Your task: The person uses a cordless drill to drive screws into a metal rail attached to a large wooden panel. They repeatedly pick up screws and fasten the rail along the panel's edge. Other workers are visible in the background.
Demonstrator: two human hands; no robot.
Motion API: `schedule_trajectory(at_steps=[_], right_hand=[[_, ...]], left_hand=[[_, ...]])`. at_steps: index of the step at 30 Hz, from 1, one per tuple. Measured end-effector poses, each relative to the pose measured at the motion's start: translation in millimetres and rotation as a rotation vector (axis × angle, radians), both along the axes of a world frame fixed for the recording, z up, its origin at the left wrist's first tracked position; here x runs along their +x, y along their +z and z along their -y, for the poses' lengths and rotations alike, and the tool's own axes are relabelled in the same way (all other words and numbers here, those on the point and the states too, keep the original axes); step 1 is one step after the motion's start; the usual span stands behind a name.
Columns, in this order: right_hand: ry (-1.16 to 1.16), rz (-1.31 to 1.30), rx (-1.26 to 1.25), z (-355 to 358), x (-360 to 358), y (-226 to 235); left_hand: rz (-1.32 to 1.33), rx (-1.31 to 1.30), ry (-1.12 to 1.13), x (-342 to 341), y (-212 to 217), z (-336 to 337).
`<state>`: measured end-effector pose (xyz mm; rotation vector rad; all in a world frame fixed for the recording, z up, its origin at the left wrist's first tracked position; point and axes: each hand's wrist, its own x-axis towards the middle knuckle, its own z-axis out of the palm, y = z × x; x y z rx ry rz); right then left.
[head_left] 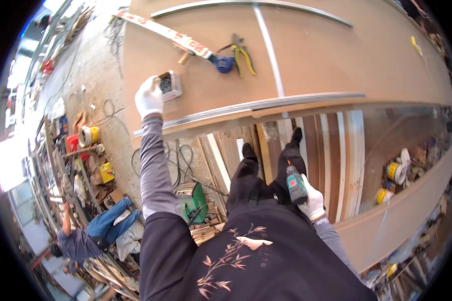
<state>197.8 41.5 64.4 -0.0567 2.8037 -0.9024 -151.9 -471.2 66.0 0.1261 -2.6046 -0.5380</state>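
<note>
My left hand [149, 98], in a white knit glove, is at the left rim of a small open box of dark screws [171, 86]. Its fingers are drawn together there, and what they pinch, if anything, is hidden. In my right hand [313, 201], also gloved, is a green and black cordless drill [296, 186], held low in front of my legs with its tip pointing away from me. Beyond the box, a blue tape measure [224, 64] lies beside yellow-handled pliers [241, 56] on the brown board [316, 60].
A metal strip [211, 117] runs along the board's near edge; another strip [256, 4] lies at its far side. A printed strip [165, 32] lies at the left. Wood planks [331, 160] are by my feet. A green machine [192, 202] and a person [85, 243] are at left.
</note>
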Motion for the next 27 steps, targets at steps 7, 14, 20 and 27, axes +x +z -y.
schedule_trajectory(at_steps=[7, 14, 20, 27], right_hand=[[-0.075, -0.108, -0.173, 8.1, -3.0, 22.6], [-0.226, -0.073, -0.468, 20.1, 5.1, 18.7], [-0.138, -0.137, -0.376, 27.7, -5.9, 42.6], [-0.048, -0.235, -0.374, 35.6, -16.9, 51.6]], left_hand=[[0.442, 1.183, -0.195, 124.9, 49.9, -157.3], [0.867, 1.621, -0.077, 201.8, -36.3, -233.5], [0.931, 2.144, -0.118, 200.3, -68.8, -259.9], [1.229, 2.607, -0.028, 187.1, -60.1, -274.8]])
